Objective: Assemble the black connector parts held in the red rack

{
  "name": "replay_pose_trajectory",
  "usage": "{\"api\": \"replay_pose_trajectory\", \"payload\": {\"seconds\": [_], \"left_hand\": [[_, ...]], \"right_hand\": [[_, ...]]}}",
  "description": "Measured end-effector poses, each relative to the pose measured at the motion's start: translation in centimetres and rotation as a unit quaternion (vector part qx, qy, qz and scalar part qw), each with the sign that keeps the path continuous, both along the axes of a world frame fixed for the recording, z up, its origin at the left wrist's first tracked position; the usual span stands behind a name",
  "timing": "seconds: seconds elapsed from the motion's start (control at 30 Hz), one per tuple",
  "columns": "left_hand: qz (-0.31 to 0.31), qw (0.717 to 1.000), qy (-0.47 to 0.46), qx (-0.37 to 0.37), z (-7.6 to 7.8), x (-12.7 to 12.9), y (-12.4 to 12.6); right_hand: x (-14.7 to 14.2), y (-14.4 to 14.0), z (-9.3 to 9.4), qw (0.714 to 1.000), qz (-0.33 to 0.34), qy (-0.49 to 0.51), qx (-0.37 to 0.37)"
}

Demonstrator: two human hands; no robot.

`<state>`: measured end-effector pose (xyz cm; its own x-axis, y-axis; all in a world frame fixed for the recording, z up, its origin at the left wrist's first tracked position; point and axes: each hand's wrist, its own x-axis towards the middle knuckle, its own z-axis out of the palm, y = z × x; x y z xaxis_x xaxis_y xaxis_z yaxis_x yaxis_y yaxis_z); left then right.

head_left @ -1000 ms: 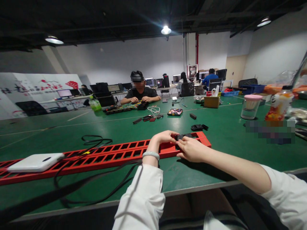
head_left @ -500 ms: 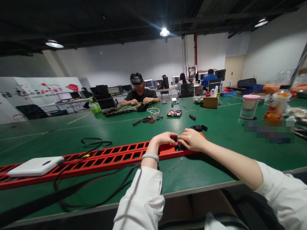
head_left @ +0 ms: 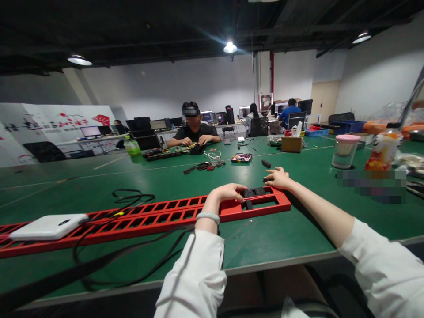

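A long red slotted frame (head_left: 142,217) lies across the green table (head_left: 291,229) in front of me. Small black modules (head_left: 253,192) sit in its right end, one more (head_left: 249,204) just below them. My left hand (head_left: 227,193) rests curled on the frame, fingertips touching the black modules. My right hand (head_left: 278,177) reaches past the frame's far right corner, fingers spread over loose black parts (head_left: 266,179) on the table. What the fingers grip there is hidden.
A white flat box (head_left: 46,226) lies on the frame's left end, black cables (head_left: 132,196) looping around it. Loose black pieces (head_left: 203,166), a jar with pink lid (head_left: 343,151) and a bottle (head_left: 383,150) stand farther off. A person (head_left: 193,129) works across the table.
My right hand has left the frame's right end and moved away to the loose black parts beyond it. The left hand has stayed on the frame. The black modules are uncovered.
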<state>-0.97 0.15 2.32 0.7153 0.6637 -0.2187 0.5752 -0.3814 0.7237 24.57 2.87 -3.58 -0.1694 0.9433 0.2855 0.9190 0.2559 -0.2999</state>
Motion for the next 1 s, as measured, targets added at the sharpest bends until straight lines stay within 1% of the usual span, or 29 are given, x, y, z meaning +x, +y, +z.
{"api": "replay_pose_trajectory", "payload": {"seconds": [0.1, 0.2, 0.4, 0.57, 0.67, 0.77, 0.83, 0.93, 1.0], "left_hand": [[-0.005, 1.0, 0.006, -0.001, 0.0, 0.0, 0.0], [-0.004, 1.0, 0.01, -0.002, 0.0, 0.0, 0.1], [-0.011, 1.0, -0.014, -0.015, 0.0, 0.1, 0.3], [-0.013, 1.0, -0.02, -0.018, -0.1, 0.1, 0.4], [-0.003, 1.0, -0.015, -0.021, -0.2, 0.1, 0.4], [0.005, 1.0, -0.015, -0.019, 0.0, 0.1, 0.2], [0.003, 1.0, -0.016, -0.018, 0.1, 0.2, 0.0], [-0.002, 1.0, -0.014, -0.018, 0.3, 0.2, -0.1], [-0.001, 1.0, -0.008, -0.01, 0.2, 0.2, -0.1]], "right_hand": [[-0.3, 0.3, 0.1, 1.0, -0.005, 0.0, -0.015], [-0.7, 0.3, 0.3, 1.0, 0.002, 0.002, -0.013], [-1.1, 0.1, 0.9, 0.998, 0.07, -0.005, -0.009], [-1.3, 0.4, 1.2, 0.998, 0.051, 0.003, -0.037], [-1.4, 0.4, 1.2, 0.999, 0.043, 0.007, -0.031], [-1.6, 0.1, 1.2, 0.998, 0.063, 0.015, 0.009], [-1.7, -0.4, 1.2, 0.993, 0.093, 0.022, 0.067], [-2.2, -1.4, 1.5, 0.975, 0.159, 0.026, 0.156], [-2.6, -2.5, 2.0, 0.961, 0.203, 0.036, 0.185]]}}
